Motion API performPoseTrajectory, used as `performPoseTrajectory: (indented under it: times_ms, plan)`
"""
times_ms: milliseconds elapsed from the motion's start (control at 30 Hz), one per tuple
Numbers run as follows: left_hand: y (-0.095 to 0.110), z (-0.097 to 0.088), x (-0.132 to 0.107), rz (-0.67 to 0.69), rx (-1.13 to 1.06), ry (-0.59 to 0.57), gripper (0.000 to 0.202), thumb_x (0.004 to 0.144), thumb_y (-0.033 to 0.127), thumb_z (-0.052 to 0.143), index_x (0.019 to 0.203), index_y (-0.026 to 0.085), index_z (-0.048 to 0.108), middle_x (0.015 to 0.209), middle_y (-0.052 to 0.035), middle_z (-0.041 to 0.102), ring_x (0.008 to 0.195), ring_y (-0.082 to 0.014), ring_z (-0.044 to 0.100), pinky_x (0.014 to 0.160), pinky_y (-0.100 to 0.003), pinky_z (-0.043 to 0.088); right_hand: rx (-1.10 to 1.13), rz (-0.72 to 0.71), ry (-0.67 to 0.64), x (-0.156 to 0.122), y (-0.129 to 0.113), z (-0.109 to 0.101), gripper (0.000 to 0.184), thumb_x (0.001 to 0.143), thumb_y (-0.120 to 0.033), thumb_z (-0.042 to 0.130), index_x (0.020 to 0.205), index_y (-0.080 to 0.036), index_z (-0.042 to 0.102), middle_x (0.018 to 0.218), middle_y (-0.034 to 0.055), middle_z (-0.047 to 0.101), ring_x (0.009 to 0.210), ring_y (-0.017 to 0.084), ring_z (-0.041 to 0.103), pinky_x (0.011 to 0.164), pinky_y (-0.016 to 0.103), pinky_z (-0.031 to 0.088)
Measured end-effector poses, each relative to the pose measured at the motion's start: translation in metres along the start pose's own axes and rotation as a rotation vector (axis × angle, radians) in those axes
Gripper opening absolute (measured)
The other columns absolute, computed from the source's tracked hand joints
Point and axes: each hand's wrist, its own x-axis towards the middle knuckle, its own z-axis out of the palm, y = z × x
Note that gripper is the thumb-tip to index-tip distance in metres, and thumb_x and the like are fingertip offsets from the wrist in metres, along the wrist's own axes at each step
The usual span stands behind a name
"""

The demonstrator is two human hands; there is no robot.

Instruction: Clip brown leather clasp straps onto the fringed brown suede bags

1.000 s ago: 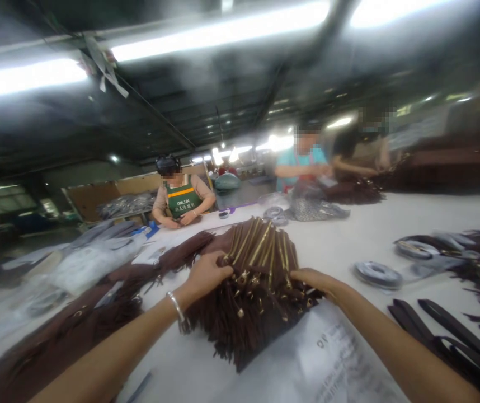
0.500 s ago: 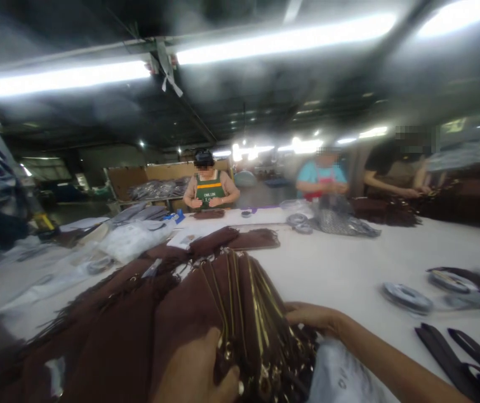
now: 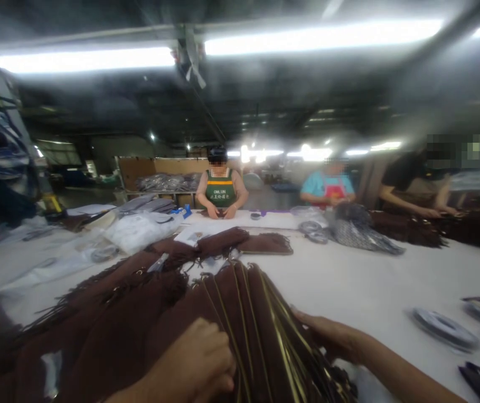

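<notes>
A row of dark brown bags (image 3: 219, 296), standing close together with gold zippers fanned out, fills the front middle of the table. My left hand (image 3: 200, 358) lies over the near left side of this row, its fingers curled at the edge of a bag. From the right, my right hand (image 3: 334, 338) holds the outermost bags along their side; its fingertips are partly hidden. Metal fittings (image 3: 340, 380) glint at the lower ends of the zippers. Beside my left hand, more brown fringed bags (image 3: 114, 313) lie overlapping in a pile.
The white table (image 3: 349, 280) carries rolls of tape (image 3: 443, 327) at right and clear plastic bags (image 3: 137, 232) at left. Farther back lie brown fringed pieces (image 3: 265, 243). Across the table work a person in a green apron (image 3: 222, 190) and two others, near grey netting (image 3: 357, 229).
My left hand has moved up and left from the metal fittings, and its fingers are more curled. The view has swung left. The person in the green apron has lowered both hands to the table.
</notes>
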Motion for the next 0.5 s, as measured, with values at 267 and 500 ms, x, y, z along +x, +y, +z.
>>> performPoseTrajectory:
  times_ms: [267, 500]
  plan:
    - [-0.032, 0.057, 0.009, -0.030, -0.046, 0.199, 0.047, 0.101, 0.053, 0.032, 0.140, 0.029, 0.043, 0.138, -0.0070, 0.052, 0.138, -0.0245, 0.039, 0.123, -0.054, 0.013, -0.060, -0.101, 0.166, 0.028, -0.008, 0.019, 0.074, 0.079, -0.082, 0.048, 0.109, -0.020, 0.073, 0.116, 0.0105, 0.073, 0.116, 0.032, 0.063, 0.104, 0.047, 0.046]
    - [-0.015, 0.036, 0.014, -0.076, -0.189, 0.191, 0.033, 0.102, 0.041, 0.036, 0.129, 0.030, 0.052, 0.129, -0.0046, 0.055, 0.131, -0.0190, 0.045, 0.123, -0.051, 0.013, -0.055, -0.256, 0.120, 0.019, -0.014, 0.039, 0.073, 0.079, -0.082, 0.046, 0.104, -0.020, 0.075, 0.110, 0.0082, 0.075, 0.119, 0.031, 0.061, 0.108, 0.045, 0.044]
